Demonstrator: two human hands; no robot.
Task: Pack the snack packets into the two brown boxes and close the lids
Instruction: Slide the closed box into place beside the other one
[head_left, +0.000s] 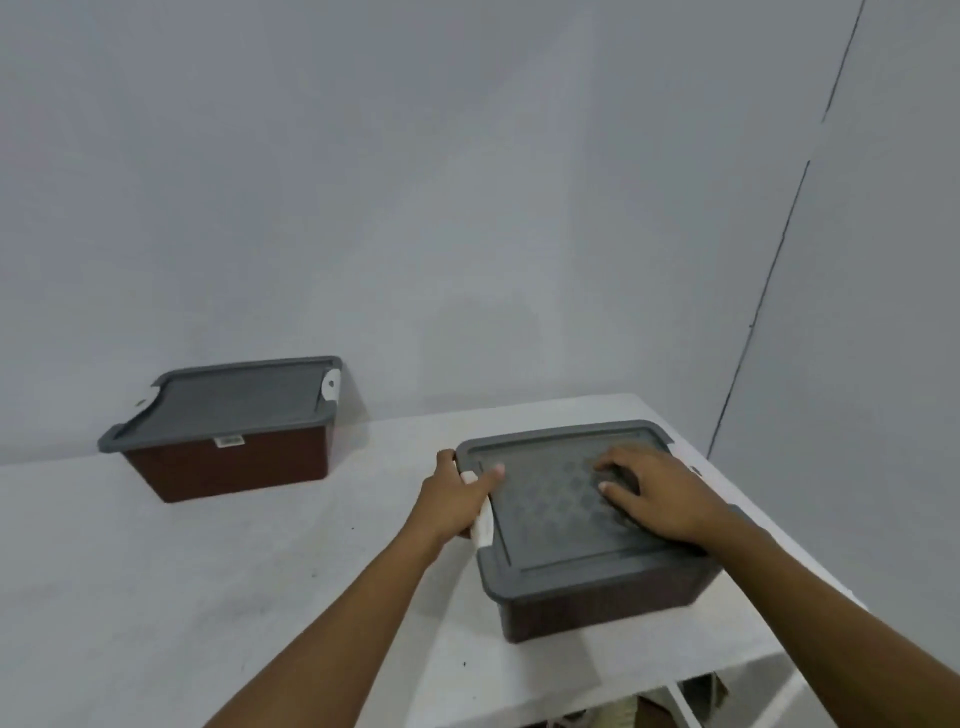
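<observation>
Gripped by the left hand (457, 499) is the white latch (483, 525) on the left edge of the near brown box (597, 608), while the right hand (654, 493) is laid flat, fingers spread and holding nothing, on its grey lid (550, 514), which is seated on the box. Well apart, the second brown box (228, 467) is seen on the white table (208, 597) by the wall, also lidded; no snack packets can be seen.
</observation>
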